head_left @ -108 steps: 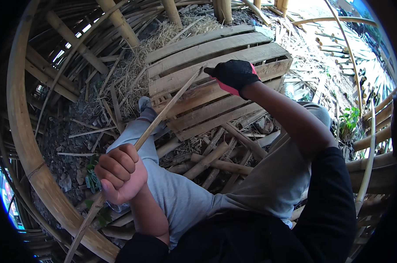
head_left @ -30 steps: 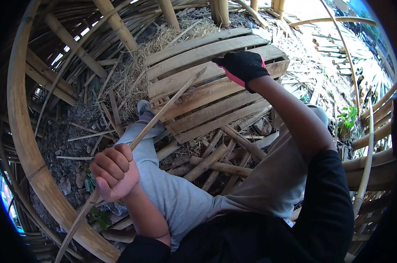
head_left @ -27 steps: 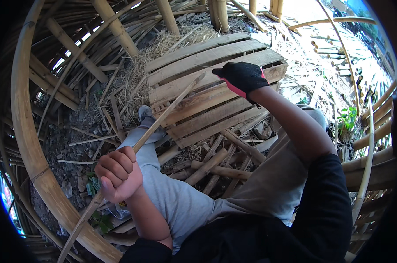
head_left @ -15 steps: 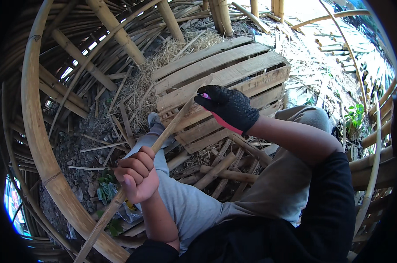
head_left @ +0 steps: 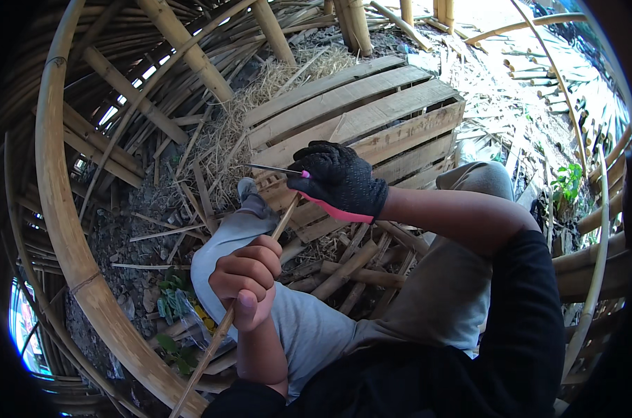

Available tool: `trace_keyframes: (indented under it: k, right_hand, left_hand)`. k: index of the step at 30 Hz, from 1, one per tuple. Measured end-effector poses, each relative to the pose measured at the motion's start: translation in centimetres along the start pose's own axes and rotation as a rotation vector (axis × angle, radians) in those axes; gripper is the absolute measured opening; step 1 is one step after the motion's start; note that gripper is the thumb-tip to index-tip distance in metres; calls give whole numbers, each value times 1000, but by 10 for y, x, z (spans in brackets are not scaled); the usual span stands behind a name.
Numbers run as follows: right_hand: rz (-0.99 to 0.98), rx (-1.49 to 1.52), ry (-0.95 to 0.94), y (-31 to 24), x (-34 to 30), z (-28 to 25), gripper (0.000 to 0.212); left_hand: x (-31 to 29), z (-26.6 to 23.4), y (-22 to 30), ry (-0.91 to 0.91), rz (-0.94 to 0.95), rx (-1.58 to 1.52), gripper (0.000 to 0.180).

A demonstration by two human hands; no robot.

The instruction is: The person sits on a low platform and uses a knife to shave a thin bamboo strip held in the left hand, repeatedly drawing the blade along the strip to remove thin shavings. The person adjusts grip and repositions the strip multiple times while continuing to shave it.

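Observation:
My bare left hand (head_left: 246,279) is wrapped round a long, thin bamboo stick (head_left: 208,355) that slants from the lower edge up toward my right hand. My right hand (head_left: 340,180), in a black glove with a pink edge, is closed on the pink handle of a knife (head_left: 277,169). The knife's slim blade sticks out to the left, above the stick. Behind the glove, the stick's upper stretch is mostly hidden, though a pale tip shows just above it against the slatted wooden pallet (head_left: 295,132).
A thick bent bamboo pole (head_left: 86,279) arcs down the left side. Dry straw (head_left: 225,139) and split bamboo pieces (head_left: 351,272) lie round the pallet. Beside my leg are green leaves (head_left: 173,299) and clear plastic (head_left: 197,331). More cut bamboo (head_left: 532,70) lies at the far right.
My left hand has shifted right and slightly down along with the stick, which now stands steeper. My right hand has moved left and down, and the knife blade now shows pointing left.

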State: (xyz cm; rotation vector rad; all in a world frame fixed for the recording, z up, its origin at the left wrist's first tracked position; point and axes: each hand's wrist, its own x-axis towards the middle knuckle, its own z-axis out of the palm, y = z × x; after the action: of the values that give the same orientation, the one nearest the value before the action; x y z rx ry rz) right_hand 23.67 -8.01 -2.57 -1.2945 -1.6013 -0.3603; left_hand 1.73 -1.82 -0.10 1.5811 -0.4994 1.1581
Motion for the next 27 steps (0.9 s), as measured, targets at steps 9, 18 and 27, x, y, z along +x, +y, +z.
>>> trace_keyframes:
  k: [9, 18, 27]
  right_hand:
    - [-132, -18, -18, 16, 6, 19, 17]
    - [-16, -37, -35, 36, 15, 40, 28]
    - [-45, -123, 101, 69, 20, 45, 55]
  left_hand:
    - [-3, 10, 0, 31, -8, 77, 58]
    - [-3, 6, -3, 43, 22, 136, 42]
    - [-9, 5, -4, 93, 79, 83, 40]
